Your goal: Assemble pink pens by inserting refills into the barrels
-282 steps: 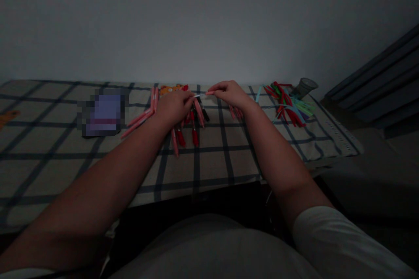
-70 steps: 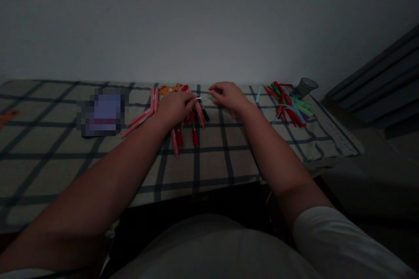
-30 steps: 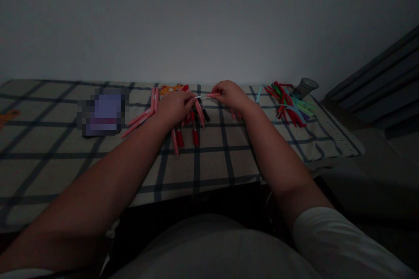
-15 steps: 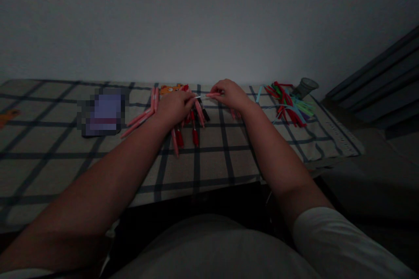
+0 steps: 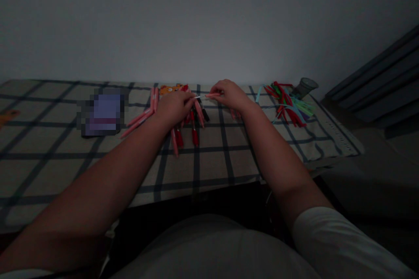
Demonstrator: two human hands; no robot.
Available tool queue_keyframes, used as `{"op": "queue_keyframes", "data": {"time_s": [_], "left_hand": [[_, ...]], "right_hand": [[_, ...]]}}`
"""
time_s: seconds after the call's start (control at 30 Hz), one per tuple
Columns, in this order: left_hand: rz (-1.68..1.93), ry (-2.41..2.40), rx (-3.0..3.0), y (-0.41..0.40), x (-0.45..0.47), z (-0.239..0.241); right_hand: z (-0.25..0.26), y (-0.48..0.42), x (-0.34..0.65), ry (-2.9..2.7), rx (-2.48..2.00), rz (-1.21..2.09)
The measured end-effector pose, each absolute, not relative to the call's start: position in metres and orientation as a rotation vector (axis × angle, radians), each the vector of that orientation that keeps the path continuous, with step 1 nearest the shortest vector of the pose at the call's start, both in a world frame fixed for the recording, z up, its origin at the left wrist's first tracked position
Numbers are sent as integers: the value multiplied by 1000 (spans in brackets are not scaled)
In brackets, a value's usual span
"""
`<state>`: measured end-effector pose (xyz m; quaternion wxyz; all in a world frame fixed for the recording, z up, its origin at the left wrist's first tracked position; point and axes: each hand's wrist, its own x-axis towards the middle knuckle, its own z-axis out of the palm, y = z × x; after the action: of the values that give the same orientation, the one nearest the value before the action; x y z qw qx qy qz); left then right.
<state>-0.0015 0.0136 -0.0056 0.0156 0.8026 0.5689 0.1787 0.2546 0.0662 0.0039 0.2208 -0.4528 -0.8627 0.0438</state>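
My left hand (image 5: pixel 173 107) is closed in a pinch on a thin white pen refill (image 5: pixel 200 96) that points right. My right hand (image 5: pixel 229 93) pinches a pink pen barrel (image 5: pixel 212 94) whose open end meets the refill's tip. Both hands hover just above the checked tablecloth (image 5: pixel 212 161), over a scatter of pink and red pens (image 5: pixel 188 128). Two pink pens (image 5: pixel 153 96) lie upright left of my left hand, and another long pink pen (image 5: pixel 135 123) slants beside my left wrist.
A blurred purple packet (image 5: pixel 102 112) lies at the left. At the right lies a heap of red, green and blue pen parts (image 5: pixel 288 104) next to a small grey cup (image 5: pixel 304 86). A grey wall rises behind the table; the table's front edge is near my lap.
My right hand earlier lay lower without the barrel; it has since lifted the pink barrel to the refill. Over the last half second almost nothing has shifted.
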Motion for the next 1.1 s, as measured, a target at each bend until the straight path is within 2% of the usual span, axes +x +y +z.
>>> {"op": "queue_keyframes", "data": {"time_s": [1.1], "left_hand": [[597, 1706, 2586, 18, -1, -9]], "right_hand": [[0, 68, 248, -2446, -1087, 105]]}}
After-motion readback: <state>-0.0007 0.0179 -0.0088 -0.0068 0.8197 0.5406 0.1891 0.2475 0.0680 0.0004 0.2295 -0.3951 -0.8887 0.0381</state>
